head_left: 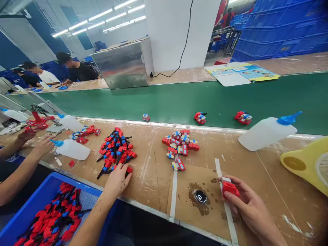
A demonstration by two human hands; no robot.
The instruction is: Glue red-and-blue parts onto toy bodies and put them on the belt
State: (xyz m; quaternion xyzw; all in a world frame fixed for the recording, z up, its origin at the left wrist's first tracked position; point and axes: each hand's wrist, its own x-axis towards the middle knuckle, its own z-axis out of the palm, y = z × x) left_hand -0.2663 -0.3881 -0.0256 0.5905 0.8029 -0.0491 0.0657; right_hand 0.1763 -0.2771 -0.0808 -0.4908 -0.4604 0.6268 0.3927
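My right hand (246, 201) grips a red toy vehicle part (230, 188) with a whitish top, held over the right strip of tape. At the near edge of a heap of red, black and blue plastic parts (116, 147), my left hand (119, 179) has its fingers closed around a red and black plastic part (129, 169). Between my hands, a small dark round dish of shiny liquid (200, 196) sits in a wet stain on the cardboard. Beyond it lies a cluster of red, white and blue toy vehicle parts (181, 141).
A blue bin (52, 177) of similar parts stands below the table edge at left. White squeeze bottles (268, 133) and a yellow tape dispenser (307, 160) stand on the table. Three parts lie along the green conveyor belt (169, 99). Another person's hand (42, 146) is at left.
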